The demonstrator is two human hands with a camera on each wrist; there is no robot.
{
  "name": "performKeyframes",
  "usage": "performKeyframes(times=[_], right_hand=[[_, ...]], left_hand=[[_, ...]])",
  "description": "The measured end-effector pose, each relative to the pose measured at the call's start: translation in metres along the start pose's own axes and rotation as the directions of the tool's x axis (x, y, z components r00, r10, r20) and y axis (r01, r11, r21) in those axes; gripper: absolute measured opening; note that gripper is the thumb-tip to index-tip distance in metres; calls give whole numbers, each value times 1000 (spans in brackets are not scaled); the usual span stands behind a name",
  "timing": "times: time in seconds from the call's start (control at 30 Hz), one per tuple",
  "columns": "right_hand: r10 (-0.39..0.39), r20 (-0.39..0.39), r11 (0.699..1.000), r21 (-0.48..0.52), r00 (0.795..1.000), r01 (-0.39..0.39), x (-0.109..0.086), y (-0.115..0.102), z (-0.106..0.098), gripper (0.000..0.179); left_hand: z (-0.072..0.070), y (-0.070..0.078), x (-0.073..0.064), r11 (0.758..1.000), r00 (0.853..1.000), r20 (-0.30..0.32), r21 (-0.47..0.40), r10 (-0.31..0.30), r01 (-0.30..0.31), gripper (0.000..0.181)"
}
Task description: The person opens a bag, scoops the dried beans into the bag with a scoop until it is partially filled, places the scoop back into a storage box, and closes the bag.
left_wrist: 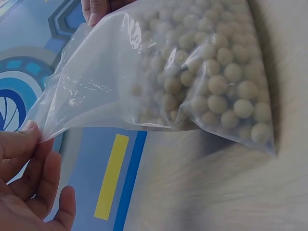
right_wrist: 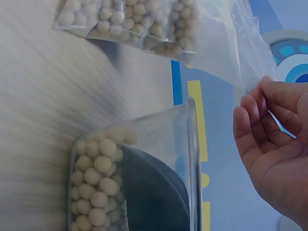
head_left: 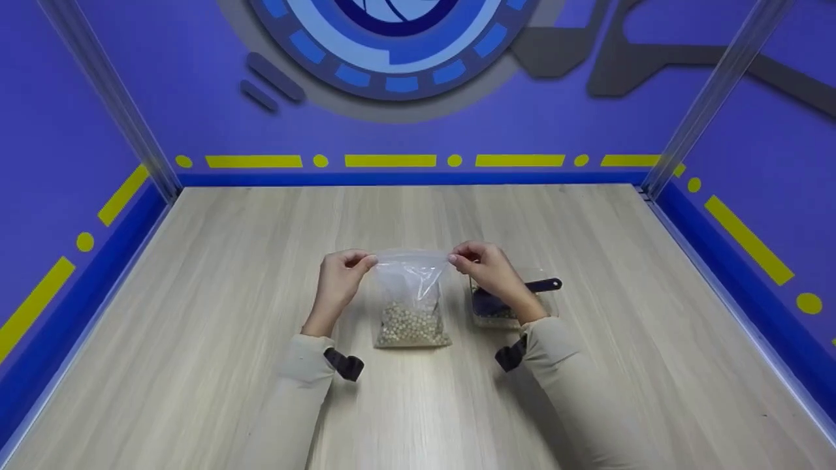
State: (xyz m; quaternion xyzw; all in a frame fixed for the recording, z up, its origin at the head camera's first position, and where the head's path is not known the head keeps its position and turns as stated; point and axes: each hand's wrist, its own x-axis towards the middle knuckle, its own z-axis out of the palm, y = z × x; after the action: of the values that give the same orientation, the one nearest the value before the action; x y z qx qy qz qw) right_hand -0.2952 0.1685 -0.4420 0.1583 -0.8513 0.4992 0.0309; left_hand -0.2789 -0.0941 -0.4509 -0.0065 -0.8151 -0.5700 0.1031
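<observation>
A clear zip bag point(head_left: 408, 287) stands upright on the table, its lower half filled with small round beige balls point(left_wrist: 216, 82). My left hand point(head_left: 339, 281) pinches the bag's top left corner between thumb and forefinger. At the opposite top corner, my right hand point(head_left: 488, 271) pinches the bag the same way. The top edge is stretched between the two hands; whether its seal is closed I cannot tell. Beneath the right hand is a clear container point(right_wrist: 192, 144) of similar balls point(right_wrist: 98, 168), with a black scoop point(head_left: 543, 285) lying in it.
The light wooden table point(head_left: 228, 294) extends around the bag on all sides. Blue-purple panels point(head_left: 405, 140) with yellow markings rise at its back and sides. A black wrist device point(head_left: 344, 364) sits at the left cuff, and another point(head_left: 511, 354) at the right.
</observation>
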Motion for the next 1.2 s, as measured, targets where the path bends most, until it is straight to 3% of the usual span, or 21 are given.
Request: performKeyframes(times=[0.3, 0.63, 0.87, 1.2], right_hand=[[62, 20, 998, 8, 998, -62, 4, 2, 2, 18], [41, 87, 998, 40, 995, -45, 3, -2, 2, 24], [112, 149, 991, 62, 982, -122, 4, 8, 4, 35], [102, 211, 990, 76, 972, -120, 2, 10, 2, 44]], left_hand=[[5, -8, 7, 1000, 1000, -6, -6, 18, -18, 16], [9, -13, 11, 998, 998, 14, -8, -66, 66, 20], [9, -15, 9, 994, 989, 96, -16, -109, 111, 35], [5, -24, 6, 992, 971, 210, 79, -115, 100, 49]])
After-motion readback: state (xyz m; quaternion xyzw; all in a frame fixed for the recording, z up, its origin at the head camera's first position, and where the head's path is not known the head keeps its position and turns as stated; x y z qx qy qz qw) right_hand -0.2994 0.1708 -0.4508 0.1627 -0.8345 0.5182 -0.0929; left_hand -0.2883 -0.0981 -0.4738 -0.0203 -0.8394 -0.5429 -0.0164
